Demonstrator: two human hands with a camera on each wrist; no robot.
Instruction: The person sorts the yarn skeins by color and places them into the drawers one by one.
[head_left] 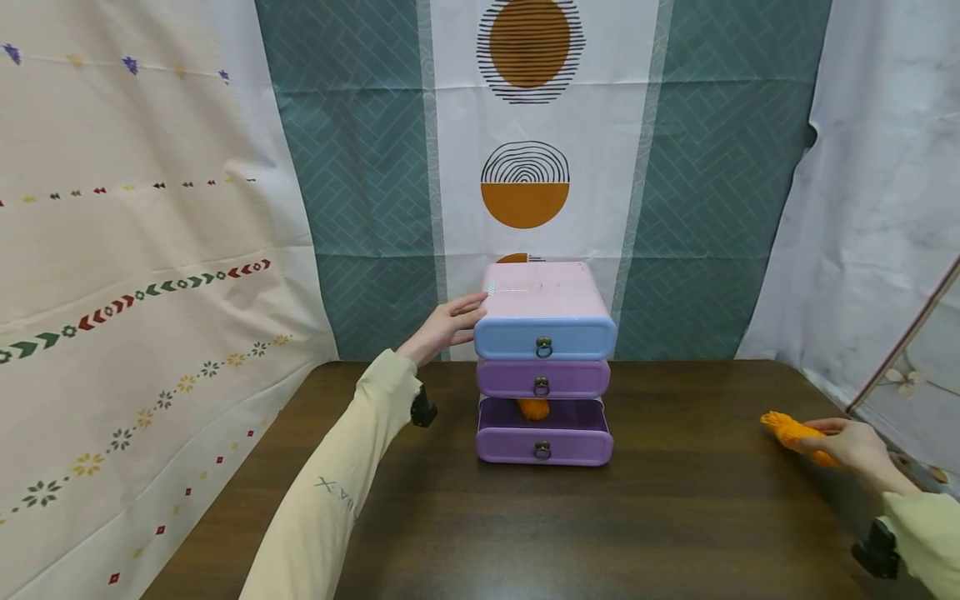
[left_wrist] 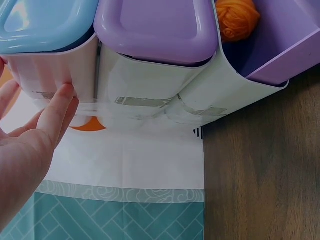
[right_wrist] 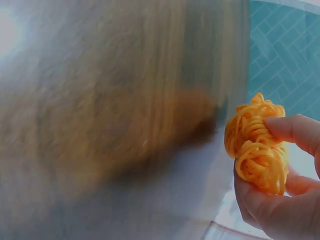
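Observation:
A small three-drawer chest [head_left: 543,292] stands at the back of the table, with a blue top drawer [head_left: 510,340] and two purple ones below. The bottom purple drawer [head_left: 502,447] is pulled out, and an orange yarn bundle [head_left: 534,409] lies inside it. My left hand [head_left: 450,323] rests its fingers against the chest's upper left side; in the left wrist view the fingertips [left_wrist: 64,91] touch the pink side wall. Out at the far right, my right hand [head_left: 855,446] pinches a yellow-orange yarn skein [right_wrist: 257,145] between thumb and fingers, above the table.
The dark wooden table [head_left: 675,517] runs back to a hanging teal and white cloth [head_left: 720,208]. A patterned cream cloth [head_left: 150,333] hangs along the left, and a white curtain [head_left: 885,217] borders the right side near the right hand.

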